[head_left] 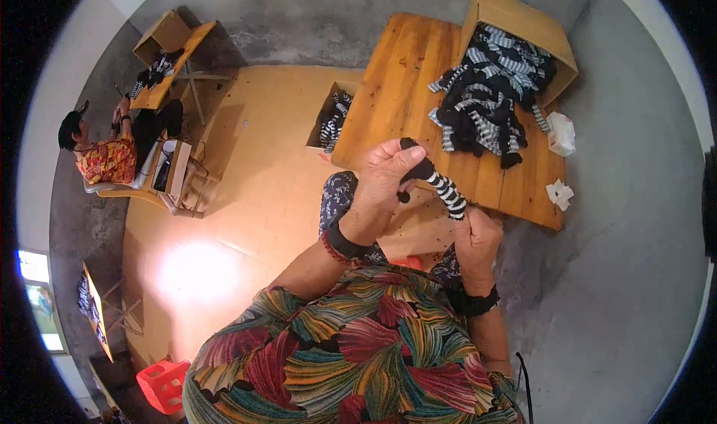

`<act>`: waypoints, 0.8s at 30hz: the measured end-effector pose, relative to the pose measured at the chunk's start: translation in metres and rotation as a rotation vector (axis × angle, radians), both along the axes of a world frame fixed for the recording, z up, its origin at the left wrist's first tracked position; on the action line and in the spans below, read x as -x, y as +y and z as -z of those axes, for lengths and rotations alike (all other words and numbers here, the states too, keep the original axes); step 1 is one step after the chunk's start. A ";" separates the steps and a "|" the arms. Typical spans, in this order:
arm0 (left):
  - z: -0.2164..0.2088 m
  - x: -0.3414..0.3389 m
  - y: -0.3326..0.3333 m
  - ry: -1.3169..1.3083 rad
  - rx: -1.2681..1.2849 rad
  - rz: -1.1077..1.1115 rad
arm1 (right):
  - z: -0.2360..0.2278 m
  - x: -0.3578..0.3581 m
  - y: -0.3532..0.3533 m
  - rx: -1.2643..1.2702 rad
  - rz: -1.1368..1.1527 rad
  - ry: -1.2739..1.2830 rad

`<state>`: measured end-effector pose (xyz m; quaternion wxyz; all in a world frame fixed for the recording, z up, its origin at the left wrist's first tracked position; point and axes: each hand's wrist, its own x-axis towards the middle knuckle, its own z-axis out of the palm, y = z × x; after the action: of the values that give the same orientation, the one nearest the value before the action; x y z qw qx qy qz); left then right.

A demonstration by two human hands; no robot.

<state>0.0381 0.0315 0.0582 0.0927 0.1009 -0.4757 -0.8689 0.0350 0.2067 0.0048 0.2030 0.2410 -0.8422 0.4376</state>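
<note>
Stretched between my two hands, in front of the table's near edge, is a black-and-white striped knitted sock. My left hand grips its black end, thumb on top and fingers curled round it. A small dark tip hangs below that hand. Lower and to the right, my right hand pinches the striped end between thumb and curled fingers. A pile of similar black and striped knitted pieces spills over the table beyond my hands.
The wooden table bears a tipped cardboard box, a white tissue pack and a crumpled tissue. A carton stands left of it. Another person sits at a far-left table. A red stool is lower left.
</note>
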 end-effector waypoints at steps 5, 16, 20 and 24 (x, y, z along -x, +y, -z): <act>-0.006 -0.007 0.017 0.121 0.001 0.034 | -0.023 -0.018 -0.008 0.615 -0.394 -1.342; -0.016 -0.004 0.008 0.112 -0.133 -0.076 | -0.008 -0.013 -0.005 0.516 -0.473 -1.240; -0.016 -0.003 0.002 0.068 -0.062 -0.088 | -0.015 -0.003 0.003 0.279 -0.296 -0.684; -0.017 -0.001 -0.001 -0.007 0.099 -0.049 | -0.012 0.002 0.015 0.012 -0.114 -0.191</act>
<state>0.0392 0.0301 0.0750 0.1171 0.1111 -0.5156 -0.8415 0.0333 0.2214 0.0172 0.0980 0.2444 -0.8401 0.4742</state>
